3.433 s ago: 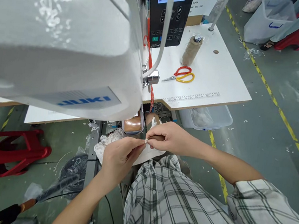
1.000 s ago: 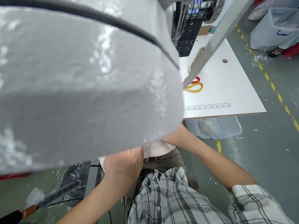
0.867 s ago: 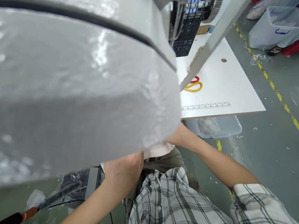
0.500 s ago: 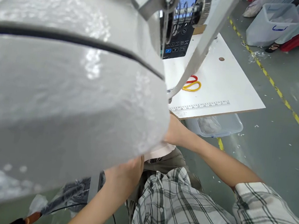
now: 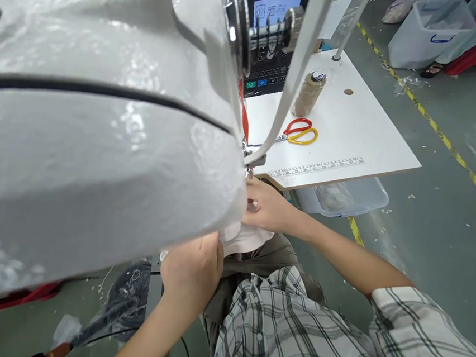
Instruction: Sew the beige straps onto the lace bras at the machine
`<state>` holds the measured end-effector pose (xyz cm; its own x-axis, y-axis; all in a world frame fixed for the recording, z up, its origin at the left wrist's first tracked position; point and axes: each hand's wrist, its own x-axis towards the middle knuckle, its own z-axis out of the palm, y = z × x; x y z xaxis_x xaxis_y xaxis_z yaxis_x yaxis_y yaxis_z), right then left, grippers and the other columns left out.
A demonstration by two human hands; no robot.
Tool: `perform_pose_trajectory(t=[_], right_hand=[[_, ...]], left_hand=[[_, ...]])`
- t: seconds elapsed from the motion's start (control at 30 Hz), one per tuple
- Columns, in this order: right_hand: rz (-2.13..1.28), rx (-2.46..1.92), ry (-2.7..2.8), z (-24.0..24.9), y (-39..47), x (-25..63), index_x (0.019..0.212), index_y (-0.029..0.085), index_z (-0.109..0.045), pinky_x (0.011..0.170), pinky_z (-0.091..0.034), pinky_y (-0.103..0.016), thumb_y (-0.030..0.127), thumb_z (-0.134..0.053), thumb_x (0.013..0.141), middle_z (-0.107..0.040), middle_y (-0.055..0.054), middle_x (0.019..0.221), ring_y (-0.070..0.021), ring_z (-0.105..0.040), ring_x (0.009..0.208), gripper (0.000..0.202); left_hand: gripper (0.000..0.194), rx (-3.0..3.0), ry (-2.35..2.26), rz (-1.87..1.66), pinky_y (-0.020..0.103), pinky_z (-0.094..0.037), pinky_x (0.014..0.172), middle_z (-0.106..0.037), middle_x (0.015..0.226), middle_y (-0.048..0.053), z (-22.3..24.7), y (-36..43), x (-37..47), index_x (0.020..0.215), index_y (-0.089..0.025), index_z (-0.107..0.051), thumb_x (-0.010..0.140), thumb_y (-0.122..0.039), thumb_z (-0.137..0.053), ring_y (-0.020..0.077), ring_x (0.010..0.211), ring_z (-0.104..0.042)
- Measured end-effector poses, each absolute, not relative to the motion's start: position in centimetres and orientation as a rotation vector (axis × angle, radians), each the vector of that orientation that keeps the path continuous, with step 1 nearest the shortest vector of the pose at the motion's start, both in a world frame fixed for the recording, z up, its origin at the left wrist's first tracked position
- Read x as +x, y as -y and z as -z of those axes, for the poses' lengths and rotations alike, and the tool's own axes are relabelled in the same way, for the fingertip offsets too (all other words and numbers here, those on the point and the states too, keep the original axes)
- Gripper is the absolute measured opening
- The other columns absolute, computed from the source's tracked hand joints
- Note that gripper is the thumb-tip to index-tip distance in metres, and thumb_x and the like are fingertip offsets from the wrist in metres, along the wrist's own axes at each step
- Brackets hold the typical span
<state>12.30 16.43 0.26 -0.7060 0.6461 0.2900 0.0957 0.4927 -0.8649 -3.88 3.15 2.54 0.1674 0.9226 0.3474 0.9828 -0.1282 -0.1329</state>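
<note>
Pale cloth (image 5: 252,241): partly hidden behind the sewing machine (image 5: 107,177), its lower edge visible to me.
Left hand (image 5: 193,263): curled beside the cloth; I cannot tell whether it grips.
Right hand (image 5: 272,207): fingers bent by the cloth, tips hidden; grip unclear to me.
White table (image 5: 369,129): scissors (image 5: 303,135) lying near a thread cone (image 5: 308,97).

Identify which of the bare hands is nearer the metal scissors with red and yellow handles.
The right hand, near the white tabletop bearing the scissors; the left hand is farther, partly behind the glossy white machine.
</note>
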Motion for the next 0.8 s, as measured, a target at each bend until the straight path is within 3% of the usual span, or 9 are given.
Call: perform_pose_trajectory(t=[0.33,0.5,0.63,0.73,0.8], right_hand=[[-1.167,-0.63,2.115,-0.1,-16.2,12.7,0.116,0.019,-0.067,0.083,-0.056,-0.033,0.018,-0.058,0.08,-0.058,-0.01,0.131,-0.0228,-0.058,0.113,0.037],[-1.168,-0.695,2.005,0.7,-15.5,12.7,0.116,0.019,-0.061,0.069,-0.053,-0.029,0.023,-0.061,0.082,-0.056,-0.011,0.127,-0.0144,-0.056,0.08,0.035],[-1.064,-0.785,1.996,1.4,-14.8,13.6,0.112,0.017,-0.058,0.067,-0.048,-0.028,0.032,-0.063,0.086,-0.061,-0.008,0.107,-0.0137,-0.053,0.075,0.03],[-1.008,-0.789,2.158,1.0,-13.2,14.6,0.094,0.017,-0.063,0.063,-0.041,-0.026,0.032,-0.057,0.093,-0.061,-0.002,0.081,-0.0131,-0.052,0.068,0.016],[-1.048,-0.721,2.249,0.3,-11.2,15.4,0.084,0.018,-0.062,0.06,-0.038,-0.025,0.029,-0.055,0.095,-0.058,0.001,0.071,-0.0117,-0.049,0.063,0.018]], left_hand=[[0.027,-2.113,1.877,0.368,0.027,-0.022,0.042,-0.058,0.048,-0.002,-2.0,-3.0,-4.6,0.11,-0.02,-0.065,0.095,-0.019,-0.043,0.0147,0.04,-0.05],[0.022,-2.127,2.34,0.873,0.023,-0.041,0.05,-0.07,0.073,0.002,-1.3,-2.0,-5.0,0.105,-0.021,-0.062,0.097,-0.033,-0.046,0.015,0.061,-0.065],[0.036,-2.004,2.768,1.454,0.025,-0.05,0.058,-0.071,0.087,0.007,-1.2,-1.8,-5.9,0.099,-0.019,-0.058,0.091,-0.053,-0.05,0.0184,0.076,-0.068],[0.044,-2.415,2.901,1.53,0.032,-0.054,0.072,-0.071,0.089,0.007,-1.5,-2.1,-7.0,0.093,-0.019,-0.065,0.089,-0.06,-0.05,0.0219,0.083,-0.067],[0.044,-2.796,2.845,1.509,0.036,-0.054,0.082,-0.073,0.095,0.008,-1.5,-2.0,-7.2,0.092,-0.019,-0.07,0.084,-0.061,-0.058,0.0257,0.093,-0.067]])
